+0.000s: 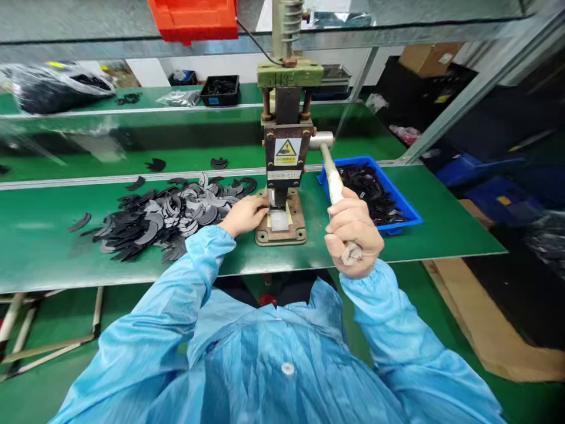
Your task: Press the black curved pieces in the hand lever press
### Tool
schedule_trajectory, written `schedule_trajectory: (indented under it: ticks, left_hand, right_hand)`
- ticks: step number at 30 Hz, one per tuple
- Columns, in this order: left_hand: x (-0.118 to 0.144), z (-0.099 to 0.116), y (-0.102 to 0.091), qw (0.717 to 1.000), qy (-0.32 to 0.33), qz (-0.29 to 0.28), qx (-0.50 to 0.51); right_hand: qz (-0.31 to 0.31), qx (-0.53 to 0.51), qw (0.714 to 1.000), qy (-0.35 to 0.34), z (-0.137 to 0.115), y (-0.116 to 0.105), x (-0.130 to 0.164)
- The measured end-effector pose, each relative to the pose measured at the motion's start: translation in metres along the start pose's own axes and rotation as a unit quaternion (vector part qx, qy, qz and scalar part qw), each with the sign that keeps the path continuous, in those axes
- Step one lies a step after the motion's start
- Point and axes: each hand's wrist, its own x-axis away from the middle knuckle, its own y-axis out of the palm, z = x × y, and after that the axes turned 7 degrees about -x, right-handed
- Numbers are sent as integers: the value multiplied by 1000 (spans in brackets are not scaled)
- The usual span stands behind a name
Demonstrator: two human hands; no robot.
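A manual hand press (285,147) stands on the green table (39,247) in front of me, its base plate (282,227) near the front edge. My right hand (353,229) is closed around the press lever (332,174), which is pulled down toward me. My left hand (245,215) rests at the left side of the base plate, fingertips at the die under the ram; what it pinches there is hidden. A heap of black and grey crescent-shaped parts (163,218) lies just left of that hand.
A blue tray (408,209) with several black parts sits right of the press. Behind runs a green conveyor belt (132,138) carrying a few loose parts, a black bin (219,89) and plastic bags. An orange bin (194,19) hangs overhead. A metal frame post (463,100) slants at right.
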Motion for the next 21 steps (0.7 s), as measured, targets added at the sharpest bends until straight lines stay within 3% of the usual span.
schedule_trajectory:
  ticks: [4, 8, 14, 21]
  left_hand:
    - [-19, -52, -26, 988, -120, 14, -99]
    - [-50, -81, -31, 971, -179, -51, -150]
    - [-86, -76, -10, 957, -190, -120, -182]
    - [-86, -68, -11, 968, -188, -99, -133]
  right_hand:
    - [31, -4, 999, -6, 4, 3, 4]
    - [43, -13, 999, -22, 8, 4, 5]
    - [29, -12, 999, -36, 10, 1, 6]
    - [42, -14, 998, -49, 13, 3, 6]
